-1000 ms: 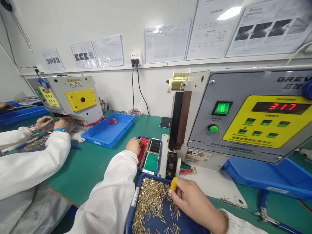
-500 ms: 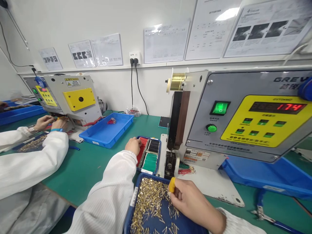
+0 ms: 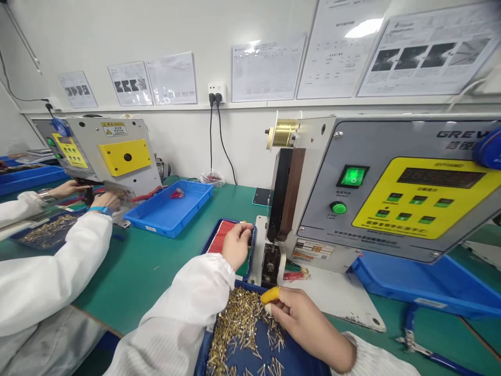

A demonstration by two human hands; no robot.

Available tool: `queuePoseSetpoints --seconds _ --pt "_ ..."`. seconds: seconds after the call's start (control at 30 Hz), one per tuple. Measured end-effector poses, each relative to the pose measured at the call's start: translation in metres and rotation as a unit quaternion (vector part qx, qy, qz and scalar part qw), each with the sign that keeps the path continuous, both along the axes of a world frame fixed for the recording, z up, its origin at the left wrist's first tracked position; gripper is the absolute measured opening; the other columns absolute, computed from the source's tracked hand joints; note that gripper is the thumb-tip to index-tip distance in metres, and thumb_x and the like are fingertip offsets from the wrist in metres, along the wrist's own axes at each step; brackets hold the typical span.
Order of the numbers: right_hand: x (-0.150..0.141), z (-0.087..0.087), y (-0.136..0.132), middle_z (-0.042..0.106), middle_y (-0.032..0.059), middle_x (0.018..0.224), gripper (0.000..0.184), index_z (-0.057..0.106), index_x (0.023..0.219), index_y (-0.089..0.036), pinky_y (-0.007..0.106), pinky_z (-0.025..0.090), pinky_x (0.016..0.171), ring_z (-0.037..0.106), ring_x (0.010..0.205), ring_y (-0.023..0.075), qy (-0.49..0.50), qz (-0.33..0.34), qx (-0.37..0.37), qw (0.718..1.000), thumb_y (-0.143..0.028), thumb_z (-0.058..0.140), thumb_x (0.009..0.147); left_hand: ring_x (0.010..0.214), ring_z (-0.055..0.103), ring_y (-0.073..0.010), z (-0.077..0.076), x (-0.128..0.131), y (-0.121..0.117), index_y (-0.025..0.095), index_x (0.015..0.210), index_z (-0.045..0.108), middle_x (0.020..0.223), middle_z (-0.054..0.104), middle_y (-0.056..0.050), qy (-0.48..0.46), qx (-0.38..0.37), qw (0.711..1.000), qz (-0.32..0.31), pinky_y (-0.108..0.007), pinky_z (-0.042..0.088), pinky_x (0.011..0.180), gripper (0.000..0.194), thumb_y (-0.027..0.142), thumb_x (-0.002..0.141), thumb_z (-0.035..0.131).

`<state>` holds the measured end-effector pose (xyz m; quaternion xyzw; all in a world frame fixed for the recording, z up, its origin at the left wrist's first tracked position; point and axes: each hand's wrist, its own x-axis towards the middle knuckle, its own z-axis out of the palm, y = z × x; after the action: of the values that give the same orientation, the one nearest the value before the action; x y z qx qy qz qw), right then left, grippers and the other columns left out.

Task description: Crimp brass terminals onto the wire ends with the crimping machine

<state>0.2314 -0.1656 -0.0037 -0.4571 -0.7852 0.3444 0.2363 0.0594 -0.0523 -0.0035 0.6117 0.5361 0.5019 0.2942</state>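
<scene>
My left hand (image 3: 237,245) is over the right side of a small blue tray holding red wires (image 3: 221,237) and green wires (image 3: 243,267). Its fingers are drawn together near the tray's far right corner; what they pinch, if anything, is hidden. Below, my right hand (image 3: 303,318) reaches over a dark blue tray (image 3: 201,349) of loose gold metal terminals (image 3: 238,324). A yellow cover sits on its index finger, whose tip meets the thumb at the pile's edge. Anything between those two tips is too small to make out.
A grey press machine (image 3: 274,261) with a lit green switch stands ahead, finished-looking wires (image 3: 297,273) lying at its base. Blue-handled cutters (image 3: 415,339) and a blue bin (image 3: 422,284) are at right. Another blue tray (image 3: 172,211) and a co-worker's sleeve (image 3: 78,266) are at left.
My left hand has moved right, from the red wires across the small tray. My right hand remains at the terminals, its fingertips slightly further left. The machine's red digits have gone dark.
</scene>
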Motion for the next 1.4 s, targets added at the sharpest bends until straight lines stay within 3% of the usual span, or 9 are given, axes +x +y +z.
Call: queuePoseSetpoints --seconds 0.13,0.23,0.33,0.43,0.67,0.8,1.03,1.27,1.4 --pt "-0.002 0.002 0.004 0.065 0.0012 0.070 0.014 0.058 0.078 -0.018 0.024 0.042 0.056 0.059 0.061 0.0144 -0.001 -0.007 -0.008 1.000 -0.020 0.048 0.087 0.087 0.058 -0.0145 -0.001 0.010 -0.012 0.019 0.085 0.063 0.092 0.066 -0.002 0.007 0.032 0.999 -0.012 -0.025 0.043 0.080 0.019 0.023 0.088 0.045" --pt "-0.010 0.020 0.011 0.064 -0.0004 0.066 0.011 0.056 0.073 -0.018 0.021 0.039 0.052 0.058 0.058 0.0125 -0.040 0.007 -0.010 0.999 -0.012 0.050 0.081 0.078 0.057 -0.0131 -0.002 0.007 -0.012 0.019 0.079 0.060 0.081 0.065 0.000 0.028 0.024 0.999 -0.014 -0.023 0.041 0.072 0.020 0.026 0.088 0.044" --pt "-0.021 0.045 0.021 0.059 -0.0036 0.056 0.015 0.057 0.065 -0.018 0.019 0.032 0.046 0.052 0.050 0.0095 -0.109 0.064 -0.009 0.992 -0.005 0.052 0.069 0.069 0.055 -0.0118 -0.004 0.004 -0.010 0.019 0.075 0.059 0.071 0.062 0.003 0.051 0.017 0.998 -0.019 -0.022 0.038 0.064 0.019 0.026 0.086 0.046" --pt "-0.027 0.056 0.030 0.057 -0.0040 0.055 0.016 0.061 0.064 -0.017 0.019 0.030 0.045 0.047 0.048 0.0081 -0.127 0.092 -0.026 0.987 -0.004 0.052 0.065 0.063 0.054 -0.0109 -0.008 0.004 -0.010 0.019 0.075 0.059 0.067 0.061 0.003 0.070 0.021 0.997 -0.018 -0.022 0.036 0.060 0.016 0.026 0.084 0.049" --pt "-0.014 0.040 0.032 0.057 -0.0023 0.060 0.004 0.059 0.071 -0.016 0.020 0.040 0.049 0.054 0.054 0.0108 0.019 0.069 -0.198 0.978 -0.018 0.058 0.075 0.072 0.058 -0.0140 -0.006 0.007 -0.016 0.021 0.079 0.061 0.077 0.066 0.001 0.164 0.065 0.984 -0.007 -0.024 0.039 0.065 0.013 0.026 0.084 0.049" --pt "-0.007 0.040 0.034 0.056 -0.0035 0.061 0.010 0.060 0.078 -0.017 0.021 0.046 0.050 0.053 0.052 0.0096 0.146 0.057 -0.230 0.961 -0.023 0.065 0.073 0.071 0.060 -0.0156 -0.002 0.008 -0.020 0.022 0.080 0.063 0.077 0.068 0.000 0.221 0.051 0.974 -0.001 -0.025 0.037 0.064 0.015 0.026 0.084 0.049" --pt "-0.014 0.040 0.038 0.052 -0.0067 0.051 0.019 0.055 0.070 -0.018 0.019 0.040 0.039 0.048 0.040 0.0072 0.258 -0.048 -0.174 0.949 -0.030 0.069 0.069 0.066 0.059 -0.0153 -0.001 0.009 -0.020 0.021 0.077 0.064 0.072 0.068 -0.001 0.264 0.020 0.964 0.012 -0.025 0.033 0.059 0.018 0.027 0.083 0.048" --pt "-0.022 0.039 0.034 0.061 -0.0030 0.059 0.009 0.059 0.074 -0.016 0.023 0.047 0.054 0.057 0.054 0.0107 0.239 -0.040 -0.140 0.960 -0.020 0.065 0.069 0.066 0.060 -0.0164 0.006 0.012 -0.022 0.020 0.073 0.064 0.070 0.068 -0.002 0.270 -0.012 0.962 0.025 -0.025 0.034 0.059 0.016 0.024 0.079 0.050" --pt "-0.025 0.034 0.029 0.066 0.0011 0.066 0.009 0.057 0.074 -0.018 0.027 0.047 0.058 0.061 0.060 0.0141 0.139 -0.058 -0.019 0.988 -0.023 0.054 0.081 0.067 0.060 -0.0165 0.007 0.012 -0.022 0.020 0.073 0.065 0.071 0.068 -0.003 0.274 -0.019 0.961 0.029 -0.025 0.034 0.059 0.016 0.025 0.079 0.051"
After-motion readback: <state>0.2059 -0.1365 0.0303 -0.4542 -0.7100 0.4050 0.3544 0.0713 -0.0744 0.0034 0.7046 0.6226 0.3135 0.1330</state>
